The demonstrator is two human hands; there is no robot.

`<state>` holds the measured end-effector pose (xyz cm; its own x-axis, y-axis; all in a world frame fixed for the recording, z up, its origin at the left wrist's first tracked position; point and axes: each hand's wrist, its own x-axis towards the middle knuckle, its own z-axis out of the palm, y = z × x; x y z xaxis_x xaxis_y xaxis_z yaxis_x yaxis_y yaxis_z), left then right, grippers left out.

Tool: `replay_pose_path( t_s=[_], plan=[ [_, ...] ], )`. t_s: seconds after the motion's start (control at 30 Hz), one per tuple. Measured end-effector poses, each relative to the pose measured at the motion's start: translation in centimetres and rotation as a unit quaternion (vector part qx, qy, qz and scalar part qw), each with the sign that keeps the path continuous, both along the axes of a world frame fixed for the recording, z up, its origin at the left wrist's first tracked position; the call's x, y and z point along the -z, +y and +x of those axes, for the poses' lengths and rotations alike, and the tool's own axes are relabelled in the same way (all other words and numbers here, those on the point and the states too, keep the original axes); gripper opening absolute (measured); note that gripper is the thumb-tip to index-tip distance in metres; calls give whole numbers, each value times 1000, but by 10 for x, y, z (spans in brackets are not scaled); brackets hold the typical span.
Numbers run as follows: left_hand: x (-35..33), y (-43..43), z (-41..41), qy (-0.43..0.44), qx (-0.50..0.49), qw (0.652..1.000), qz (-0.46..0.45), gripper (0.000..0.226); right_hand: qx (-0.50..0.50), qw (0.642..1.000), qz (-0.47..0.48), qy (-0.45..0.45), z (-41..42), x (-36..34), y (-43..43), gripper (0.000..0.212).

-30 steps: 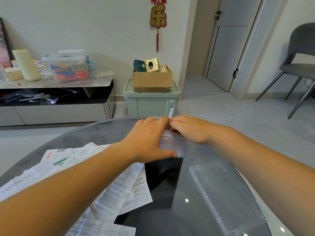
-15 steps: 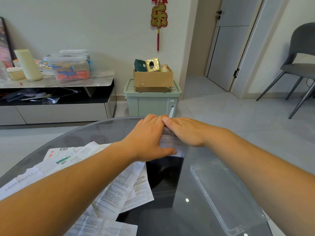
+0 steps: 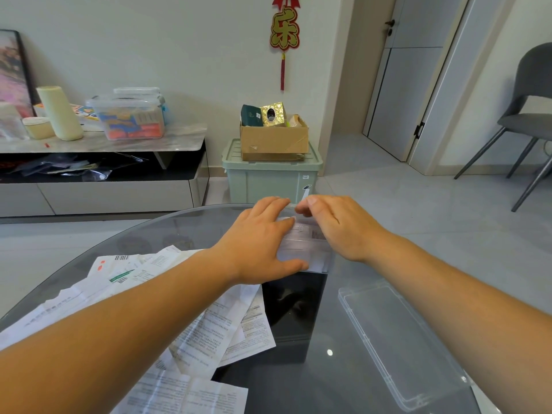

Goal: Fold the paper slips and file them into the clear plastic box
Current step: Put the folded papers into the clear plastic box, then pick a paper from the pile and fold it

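The clear plastic box [image 3: 310, 255] sits in the middle of the frame, near the far edge of the round glass table [image 3: 343, 383]. Some printed paper [image 3: 301, 231] shows through its wall. The left hand [image 3: 260, 243] lies over the box, thumb on the near side and fingers across the top, so it grips the box. The right hand [image 3: 340, 225] is at the box's right side with its fingers bent down at the top edge. I cannot tell if it holds anything. The two hands nearly touch at their fingertips.

The box's clear lid [image 3: 400, 348] lies flat on the table at the lower right, apart from the box. A messy pile of loose paper slips [image 3: 194, 324] is spread over the lower left of the table, partly under the left arm. The table top is dark and shiny.

Behind the table, on the pale tiled floor [image 3: 388, 204], stands a green bin [image 3: 268, 180] with a cardboard box [image 3: 273, 141] on top. A red and gold charm [image 3: 284, 28] hangs on the wall above it. At the upper left is a low cabinet [image 3: 104, 174] with a see-through tub [image 3: 128, 118] on it. At the upper right are a grey door [image 3: 409, 79] and a grey chair [image 3: 528, 115].
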<state>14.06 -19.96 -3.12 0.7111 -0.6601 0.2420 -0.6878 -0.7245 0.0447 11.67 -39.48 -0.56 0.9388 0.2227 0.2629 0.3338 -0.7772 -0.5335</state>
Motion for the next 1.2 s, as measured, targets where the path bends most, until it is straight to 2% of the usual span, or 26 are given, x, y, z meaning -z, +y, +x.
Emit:
replay_pose_path(
  t_s=[0.2,0.4,0.53,0.67,0.77,0.87,0.97,1.1,1.2],
  plan=[
    [-12,0,-4,28,-27,999,36,93,58,993,80,-62,-7,-1,-7,58],
    [-25,25,-29,55,-41,998,-5,97,106,975,180,-82,-36,-8,-15,42],
    [-31,60,-70,83,-92,989,-77,76,93,976,187,-66,-78,-13,4,35],
    [-26,101,-123,144,-159,973,-88,40,29,990,125,50,-127,-11,44,34],
    [-27,125,-165,181,-182,966,-27,27,-31,990,59,125,-161,-9,78,36],
    [-25,141,-203,223,-195,955,23,29,-87,979,-27,182,-187,-6,103,31],
    [-23,148,-226,245,-202,947,45,39,-123,968,-84,200,-200,1,119,29],
    [-18,152,-237,252,-233,939,26,57,-170,952,-151,202,-214,14,124,36],
    [-14,151,-237,264,-268,926,11,67,-159,941,-222,198,-224,20,123,48]
  ],
)
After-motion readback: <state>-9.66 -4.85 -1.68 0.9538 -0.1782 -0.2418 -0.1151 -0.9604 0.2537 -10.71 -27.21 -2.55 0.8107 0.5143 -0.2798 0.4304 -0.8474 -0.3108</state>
